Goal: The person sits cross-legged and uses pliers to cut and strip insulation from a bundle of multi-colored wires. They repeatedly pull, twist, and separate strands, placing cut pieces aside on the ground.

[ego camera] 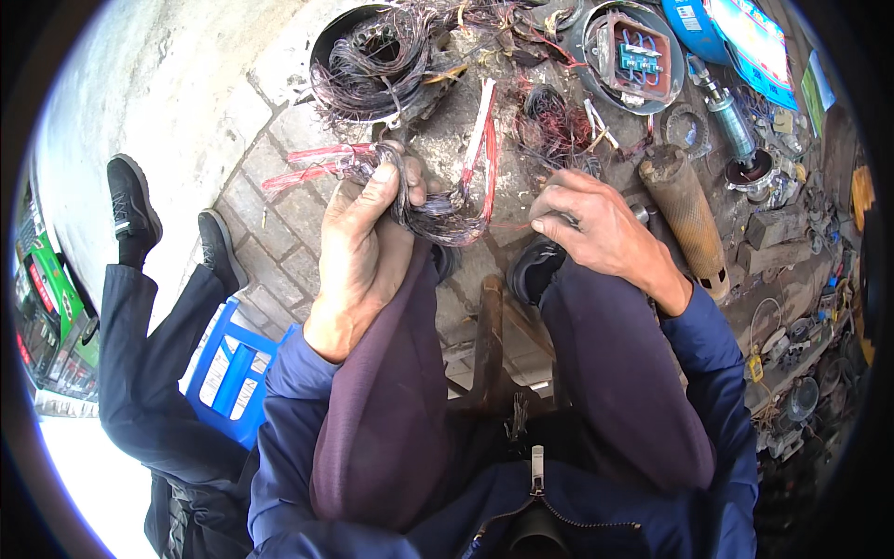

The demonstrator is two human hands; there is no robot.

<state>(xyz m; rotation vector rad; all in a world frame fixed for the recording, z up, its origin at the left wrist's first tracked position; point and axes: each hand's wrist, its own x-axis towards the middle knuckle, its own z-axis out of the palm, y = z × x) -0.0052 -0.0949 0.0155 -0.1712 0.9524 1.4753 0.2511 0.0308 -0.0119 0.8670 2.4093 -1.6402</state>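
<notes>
My left hand grips a bundle of dark winding wire with red and white strips at its ends, above my left knee. To the right, my right hand has its thumb and fingers pinched together, and a thin red wire runs from them toward the bundle. Whether the fingertips hold more than this strand is hidden. Beyond the bundle, a round metal housing holds a large coil of dark wire. A tangle of red and dark wire lies on the ground past my right hand.
At the right lie a rusty perforated metal cylinder, a motor rotor, wooden blocks and assorted parts. A motor housing with a terminal block stands at the top. At left, another person sits by a blue plastic stool.
</notes>
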